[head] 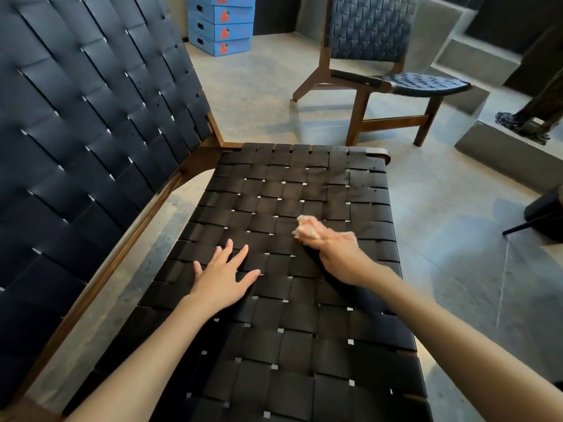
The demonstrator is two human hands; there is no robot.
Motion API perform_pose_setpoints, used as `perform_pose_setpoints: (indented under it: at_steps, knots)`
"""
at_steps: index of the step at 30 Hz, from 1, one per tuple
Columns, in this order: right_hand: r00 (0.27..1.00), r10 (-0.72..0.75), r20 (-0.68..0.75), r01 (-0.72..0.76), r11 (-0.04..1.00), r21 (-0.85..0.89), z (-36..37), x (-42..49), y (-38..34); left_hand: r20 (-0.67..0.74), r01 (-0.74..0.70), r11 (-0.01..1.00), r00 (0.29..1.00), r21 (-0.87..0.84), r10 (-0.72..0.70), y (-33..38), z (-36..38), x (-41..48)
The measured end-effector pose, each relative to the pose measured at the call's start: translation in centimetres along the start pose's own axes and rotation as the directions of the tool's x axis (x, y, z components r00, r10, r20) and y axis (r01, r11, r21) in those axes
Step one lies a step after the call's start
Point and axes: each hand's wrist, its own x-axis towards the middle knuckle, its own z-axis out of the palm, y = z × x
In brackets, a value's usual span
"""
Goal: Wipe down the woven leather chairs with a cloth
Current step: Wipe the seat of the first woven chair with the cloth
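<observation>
1. The near chair's seat (304, 184) is a basket weave of wide black leather straps on a brown wooden frame, with pale gaps at the crossings.
2. The cloth (306, 228), pale, crumpled and blurred, sits mid-seat, bunched in the curled fingers of the right hand (341, 257).
3. The left hand (224, 277) lies flat on the seat, left of the cloth, fingers spread.
4. A second woven chair (371, 41) stands beyond the seat's far edge.
</observation>
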Motion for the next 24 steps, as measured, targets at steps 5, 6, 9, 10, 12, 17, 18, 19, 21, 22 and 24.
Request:
perform_pose_setpoints:
  at_steps: [5,6,9,10,12,17,18,19,21,22,24]
  knots:
    - [0.999,-0.019,-0.029,0.024,0.985,0.171,-2.6,-2.2,-0.6,0.002,0.02,0.998,1.0,0.068,-0.02,1.8,0.5,0.6]
    - [0.992,0.027,-0.125,-0.006,0.986,0.164,-3.4,-2.1,0.1,-0.012,0.026,0.997,1.0,0.072,-0.025,2.1,0.6,0.9]
    - [0.946,0.22,-0.24,-0.212,0.975,0.059,-4.9,-0.1,4.1,-0.103,0.031,0.977,0.995,0.209,-0.01,2.8,0.6,2.0]
    - [0.926,0.3,-0.229,-0.301,0.953,0.028,-4.8,0.8,5.5,-0.126,0.025,0.971,0.992,0.238,0.005,2.9,0.5,2.4]
    - [0.884,0.439,-0.158,-0.448,0.894,-0.025,-3.9,2.2,7.6,-0.12,0.014,0.978,0.993,0.209,0.012,2.9,0.3,3.1]
    - [0.86,0.499,-0.108,-0.505,0.863,-0.027,-2.0,5.3,10.3,-0.097,-0.011,0.985,0.995,0.174,0.028,2.2,0.0,4.4]
    - [0.856,0.501,-0.126,-0.507,0.862,-0.014,-2.1,6.1,10.8,-0.091,-0.015,0.984,0.995,0.18,0.032,2.0,-0.1,4.6]
    - [0.844,0.516,-0.145,-0.521,0.854,0.007,-2.4,6.9,11.5,-0.08,-0.019,0.981,0.996,0.193,0.035,2.0,-0.3,4.9]
    - [0.805,0.572,-0.158,-0.572,0.819,0.049,-3.1,8.4,12.8,-0.059,-0.015,0.976,0.998,0.216,0.029,1.9,-0.8,5.3]
    - [0.789,0.594,-0.157,-0.593,0.803,0.057,-3.5,9.0,13.3,-0.046,-0.011,0.975,0.999,0.223,0.021,1.8,-1.2,5.5]
    - [0.769,0.616,-0.171,-0.616,0.785,0.057,-3.8,9.9,14.0,-0.011,-0.008,0.972,1.0,0.235,0.011,1.8,-1.8,5.9]
